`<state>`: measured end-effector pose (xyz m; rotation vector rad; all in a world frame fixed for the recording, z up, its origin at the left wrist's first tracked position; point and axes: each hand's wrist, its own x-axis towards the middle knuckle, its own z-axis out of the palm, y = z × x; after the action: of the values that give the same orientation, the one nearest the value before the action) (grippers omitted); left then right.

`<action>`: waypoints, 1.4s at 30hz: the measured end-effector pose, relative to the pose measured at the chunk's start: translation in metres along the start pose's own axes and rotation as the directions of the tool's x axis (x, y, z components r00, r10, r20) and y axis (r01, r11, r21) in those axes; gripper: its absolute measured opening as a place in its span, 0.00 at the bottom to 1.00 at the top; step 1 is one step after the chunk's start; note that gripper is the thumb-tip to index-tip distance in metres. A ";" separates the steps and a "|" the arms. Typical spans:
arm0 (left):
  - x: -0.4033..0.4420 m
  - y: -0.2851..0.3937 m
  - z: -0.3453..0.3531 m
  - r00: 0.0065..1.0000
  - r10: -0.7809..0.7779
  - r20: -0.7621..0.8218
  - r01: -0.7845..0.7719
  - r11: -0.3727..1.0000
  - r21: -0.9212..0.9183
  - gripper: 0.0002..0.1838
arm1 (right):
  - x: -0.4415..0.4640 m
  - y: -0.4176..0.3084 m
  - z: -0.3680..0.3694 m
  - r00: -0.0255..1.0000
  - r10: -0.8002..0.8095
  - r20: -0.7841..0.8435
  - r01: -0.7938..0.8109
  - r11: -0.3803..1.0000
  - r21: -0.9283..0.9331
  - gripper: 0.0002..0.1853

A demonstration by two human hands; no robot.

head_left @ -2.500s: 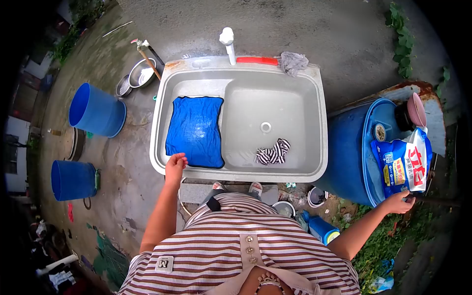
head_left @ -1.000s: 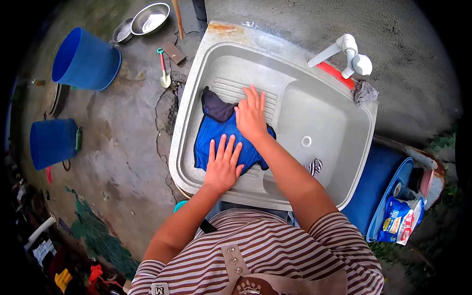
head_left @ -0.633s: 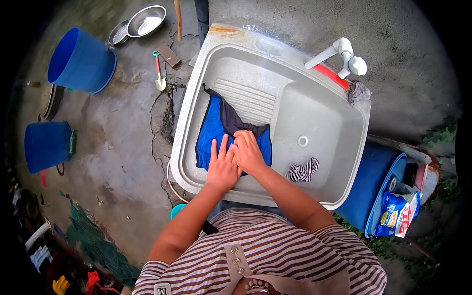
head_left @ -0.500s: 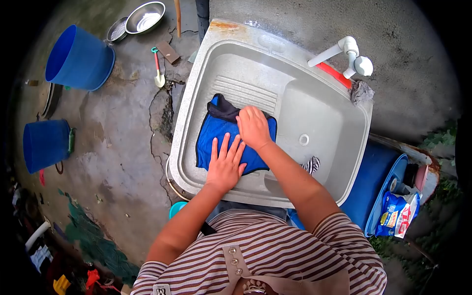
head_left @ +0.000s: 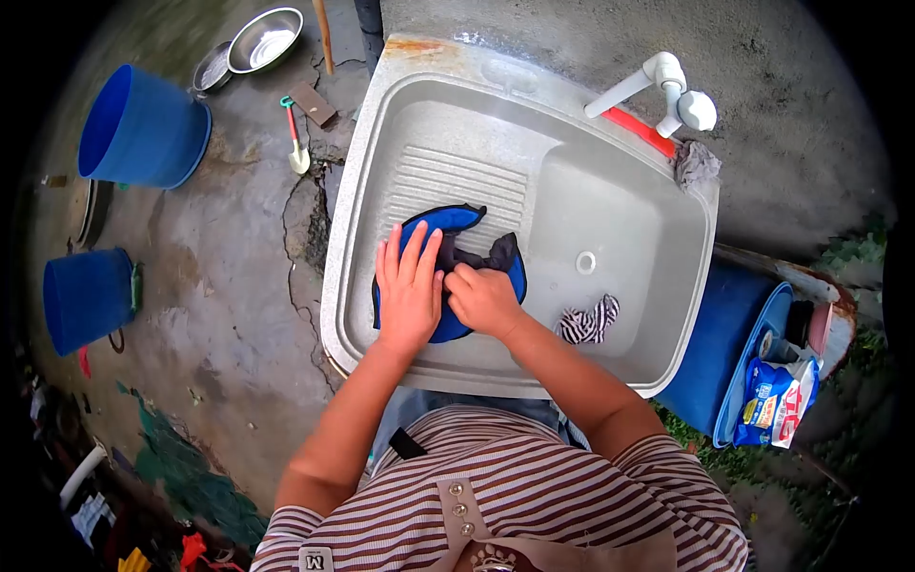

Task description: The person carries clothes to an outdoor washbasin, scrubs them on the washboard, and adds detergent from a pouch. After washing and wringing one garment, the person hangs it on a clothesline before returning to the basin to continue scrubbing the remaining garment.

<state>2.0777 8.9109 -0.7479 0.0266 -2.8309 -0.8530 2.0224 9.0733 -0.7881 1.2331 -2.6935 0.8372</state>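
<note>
A blue cloth (head_left: 456, 220) with black edging and a dark grey side lies bunched in the sink (head_left: 610, 200), just below the moulded washboard ridges (head_left: 462, 176). My left hand (head_left: 410, 296) rests flat on the cloth's left part, its fingers stretched out. With curled fingers, my right hand (head_left: 486, 303) grips the dark grey folded part beside it. Some of the cloth is hidden under both hands. To the right of my right hand, a black-and-white striped cloth (head_left: 591, 320) sits crumpled on the basin floor near the drain (head_left: 585, 262).
A white tap (head_left: 667, 91) and a red strip (head_left: 639, 132) are at the sink's back right, with a grey rag (head_left: 697, 164) on the corner. A detergent bag (head_left: 777, 400) stands right. Blue buckets (head_left: 143, 129), a metal basin (head_left: 267, 40) and a toy shovel (head_left: 296, 138) are left.
The blue cloth has gone from spread out to bunched, its top edge curling up. My right hand has moved down, my left hand up and left. More of the striped cloth shows.
</note>
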 end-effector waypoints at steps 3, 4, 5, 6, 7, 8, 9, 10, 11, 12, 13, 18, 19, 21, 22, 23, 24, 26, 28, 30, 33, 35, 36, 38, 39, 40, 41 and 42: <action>0.054 -0.026 0.037 0.996 0.058 0.067 -0.066 0.990 0.126 0.28 | 0.059 0.058 0.012 0.990 0.086 -0.110 -0.100 0.987 -0.126 0.08; 0.072 -0.030 0.047 0.997 0.036 0.075 -0.049 0.982 0.183 0.26 | 0.088 0.072 0.010 0.952 0.251 -0.177 -0.279 0.947 -0.158 0.07; 0.084 -0.033 0.052 0.997 0.034 0.063 -0.045 0.982 0.186 0.24 | 0.108 0.085 0.005 0.907 0.379 -0.182 -0.407 0.899 -0.161 0.09; 0.090 -0.032 0.057 0.998 0.033 0.051 -0.042 0.982 0.186 0.22 | 0.108 0.086 0.007 0.904 0.386 -0.182 -0.415 0.896 -0.159 0.09; 0.085 -0.030 0.058 0.998 0.036 0.059 -0.046 0.981 0.187 0.22 | 0.108 0.083 0.012 0.893 0.342 -0.294 -0.416 0.877 -0.243 0.13; 0.074 -0.026 0.055 0.997 0.044 0.064 -0.051 0.992 0.116 0.20 | 0.104 0.079 0.014 0.871 0.291 -0.395 -0.428 0.845 -0.322 0.17; 0.063 -0.023 0.051 0.997 0.052 0.057 -0.054 0.997 0.045 0.18 | 0.087 0.067 0.009 0.918 0.326 -0.225 -0.375 0.898 -0.230 0.20; 0.043 -0.018 0.042 0.993 0.073 0.090 -0.070 0.997 -0.034 0.17 | 0.061 0.053 0.008 0.953 0.273 -0.134 -0.290 0.948 -0.128 0.19; 0.019 -0.011 0.029 0.982 0.106 0.155 -0.097 0.993 -0.065 0.19 | 0.033 0.032 0.001 0.967 0.242 -0.083 -0.245 0.969 -0.033 0.19; -0.006 -0.005 0.019 0.974 0.123 0.192 -0.107 0.990 -0.095 0.18 | 0.002 0.011 -0.008 0.974 0.226 -0.034 -0.224 0.973 0.054 0.22; -0.029 0.001 0.011 0.957 0.181 0.225 -0.166 0.983 -0.084 0.16 | -0.025 -0.008 -0.014 0.975 0.223 0.005 -0.222 0.971 0.085 0.25; -0.008 -0.004 0.034 0.953 0.203 0.224 -0.196 0.979 -0.052 0.11 | -0.007 0.012 -0.007 0.986 0.163 -0.017 -0.164 0.986 -0.025 0.26; 0.024 -0.013 0.047 0.971 0.163 0.174 -0.164 0.986 -0.006 0.13 | 0.020 0.032 0.002 0.988 0.144 -0.063 -0.147 0.987 -0.061 0.27; 0.088 -0.028 0.071 0.990 0.116 0.084 -0.125 0.986 0.108 0.18 | 0.081 0.067 0.014 0.937 0.300 -0.179 -0.326 0.934 -0.145 0.26; 0.108 -0.028 0.077 0.992 0.121 0.040 -0.127 0.975 0.182 0.21 | 0.104 0.086 0.025 0.877 0.414 -0.245 -0.452 0.882 -0.130 0.26; 0.110 -0.024 0.078 0.992 0.121 0.035 -0.125 0.974 0.187 0.21 | 0.118 0.100 0.036 0.825 0.479 -0.300 -0.542 0.821 -0.179 0.25; 0.112 -0.021 0.077 0.998 0.066 0.003 -0.065 0.970 0.233 0.22 | 0.117 0.096 0.034 0.825 0.478 -0.302 -0.540 0.824 -0.171 0.25; 0.090 -0.014 0.068 1.000 -0.010 0.015 0.006 0.969 0.246 0.24 | 0.091 0.074 0.016 0.901 0.413 -0.136 -0.432 0.885 -0.174 0.25; 0.035 -0.003 0.046 0.997 0.039 0.068 -0.049 0.989 0.142 0.27 | 0.036 0.042 0.004 0.958 0.285 -0.041 -0.287 0.957 -0.050 0.24; -0.021 0.003 0.028 0.977 0.108 0.181 -0.118 0.992 0.045 0.36 | -0.027 -0.004 -0.017 0.963 0.265 0.050 -0.266 0.964 0.003 0.29; -0.027 0.002 0.026 0.962 0.131 0.242 -0.138 0.990 0.014 0.41 | -0.034 -0.006 -0.021 0.968 0.242 0.072 -0.244 0.969 0.024 0.30; 0.013 -0.011 0.043 0.967 0.180 0.181 -0.187 0.982 0.022 0.43 | 0.003 0.027 -0.004 0.979 0.204 -0.018 -0.205 0.977 -0.064 0.28; 0.047 -0.015 0.054 0.975 0.125 0.183 -0.143 0.986 0.086 0.40 | 0.031 0.045 0.003 0.966 0.258 -0.033 -0.260 0.960 -0.101 0.27; 0.106 -0.024 0.083 0.995 0.050 0.087 -0.073 0.957 0.279 0.29 | 0.079 0.078 0.018 0.915 0.390 -0.104 -0.400 0.911 -0.098 0.27; 0.126 -0.023 0.088 0.999 0.010 0.033 -0.021 0.942 0.334 0.26 | 0.095 0.088 0.024 0.864 0.476 -0.165 -0.495 0.862 -0.107 0.26; 0.132 -0.021 0.091 1.000 -0.006 0.005 0.004 0.908 0.419 0.25 | 0.092 0.085 0.023 0.863 0.477 -0.165 -0.497 0.861 -0.112 0.26; 0.127 -0.018 0.089 1.000 -0.026 -0.014 0.029 0.922 0.385 0.25 | 0.091 0.083 0.020 0.869 0.470 -0.157 -0.492 0.855 -0.163 0.26; 0.110 -0.012 0.082 0.999 -0.048 -0.019 0.052 0.935 0.351 0.26 | 0.085 0.077 0.017 0.869 0.474 -0.141 -0.494 0.844 -0.209 0.26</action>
<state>1.9542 8.9379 -0.8031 0.1519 -2.9445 -0.3410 1.9127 9.0480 -0.8141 0.4522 -2.9641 0.5515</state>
